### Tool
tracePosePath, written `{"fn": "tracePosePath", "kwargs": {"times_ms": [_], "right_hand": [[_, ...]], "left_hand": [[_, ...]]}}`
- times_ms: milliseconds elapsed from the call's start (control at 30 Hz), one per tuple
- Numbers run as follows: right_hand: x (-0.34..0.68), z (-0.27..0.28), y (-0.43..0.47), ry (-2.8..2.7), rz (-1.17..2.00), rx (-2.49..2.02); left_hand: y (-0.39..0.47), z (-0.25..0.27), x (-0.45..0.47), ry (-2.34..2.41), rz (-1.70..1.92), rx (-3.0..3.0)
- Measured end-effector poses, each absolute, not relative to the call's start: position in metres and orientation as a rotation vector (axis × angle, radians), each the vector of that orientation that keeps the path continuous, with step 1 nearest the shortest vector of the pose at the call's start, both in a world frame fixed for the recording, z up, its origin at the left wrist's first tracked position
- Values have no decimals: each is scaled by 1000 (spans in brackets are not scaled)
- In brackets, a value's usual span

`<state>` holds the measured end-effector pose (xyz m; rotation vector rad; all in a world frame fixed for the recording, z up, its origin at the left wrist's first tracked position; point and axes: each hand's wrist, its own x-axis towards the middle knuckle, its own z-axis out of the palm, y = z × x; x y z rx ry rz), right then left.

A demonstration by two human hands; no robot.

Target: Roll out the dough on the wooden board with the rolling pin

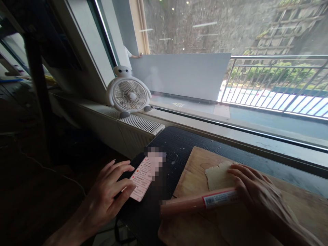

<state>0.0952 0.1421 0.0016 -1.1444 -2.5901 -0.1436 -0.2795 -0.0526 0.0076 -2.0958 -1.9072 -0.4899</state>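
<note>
My left hand is at the left edge of a phone with a lit screen of text lines; its fingers are spread, their tips at the phone's edge. The phone lies on the black table, its upper part blurred out. My right hand bends over the right end of a wooden rolling pin with a barcode label, the fingertips reaching onto a thin, ragged-edged sheet of dough. The pin's right end and my right thumb are hidden. Dough and pin lie on a wooden board.
A white figure-shaped fan stands on a radiator beyond the table. A large window runs along the far side. Outside, a person's arm touches a grey panel near a metal railing. A cable hangs at the left.
</note>
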Motion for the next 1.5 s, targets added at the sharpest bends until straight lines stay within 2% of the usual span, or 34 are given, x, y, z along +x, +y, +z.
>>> {"fn": "tracePosePath", "kwargs": {"times_ms": [267,1500], "right_hand": [[94,3,141,-2589,-67,-1172],[94,2,141,-2593,-128,-1158]], "left_hand": [[-81,-1,-281,-1984,-537,-2006],[-84,-8,-277,-1905,-488,-2054]]}}
